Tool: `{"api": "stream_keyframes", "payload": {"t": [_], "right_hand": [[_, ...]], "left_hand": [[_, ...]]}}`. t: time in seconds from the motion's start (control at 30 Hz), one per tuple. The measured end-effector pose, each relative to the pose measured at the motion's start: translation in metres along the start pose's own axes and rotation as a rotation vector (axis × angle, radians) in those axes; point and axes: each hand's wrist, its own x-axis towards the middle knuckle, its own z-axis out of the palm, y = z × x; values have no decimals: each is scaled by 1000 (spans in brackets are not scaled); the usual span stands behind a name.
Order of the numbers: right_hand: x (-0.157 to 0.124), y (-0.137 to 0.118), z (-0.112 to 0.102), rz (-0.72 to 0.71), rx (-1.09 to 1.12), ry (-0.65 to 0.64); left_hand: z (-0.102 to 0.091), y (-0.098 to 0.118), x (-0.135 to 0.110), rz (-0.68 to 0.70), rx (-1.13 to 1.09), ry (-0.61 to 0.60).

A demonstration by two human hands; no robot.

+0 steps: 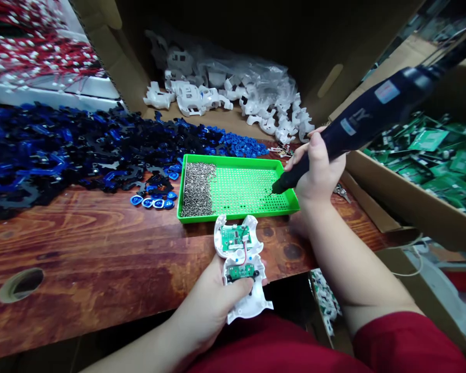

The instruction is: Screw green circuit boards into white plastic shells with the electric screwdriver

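My left hand grips a white plastic housing near the table's front edge, thumb pressed on its lower half. Inside the housing sit two green circuit boards, an upper board and a smaller lower board, with a thin red and white cable between them. My right hand is wrapped round a black electric screwdriver, tilted with its tip pointing down and left. That tip is over the right part of a green perforated tray. Small screws are heaped at the tray's left end.
Blue and black plastic parts are piled on the wooden table at left. White housings lie in a cardboard box behind the tray. Green circuit boards fill a right-hand box. Red-and-white wires lie back left. A round hole pierces the tabletop.
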Motion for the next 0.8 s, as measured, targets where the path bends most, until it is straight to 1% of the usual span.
{"api": "stream_keyframes", "payload": {"t": [0.1, 0.23, 0.43, 0.63, 0.8], "right_hand": [[-1, 3, 3, -6, -11, -13], [-2, 7, 6, -1, -25, -26], [-3, 8, 6, -14, -30, -53], [-2, 8, 5, -19, -20, -33], [-5, 10, 5, -14, -24, -71]], "left_hand": [[-4, -2, 3, -15, 18, -33], [-8, -4, 7, -11, 21, -45], [-6, -3, 5, -11, 21, -63], [-6, -2, 4, -10, 10, -56], [-6, -3, 6, 3, 6, -46]]}}
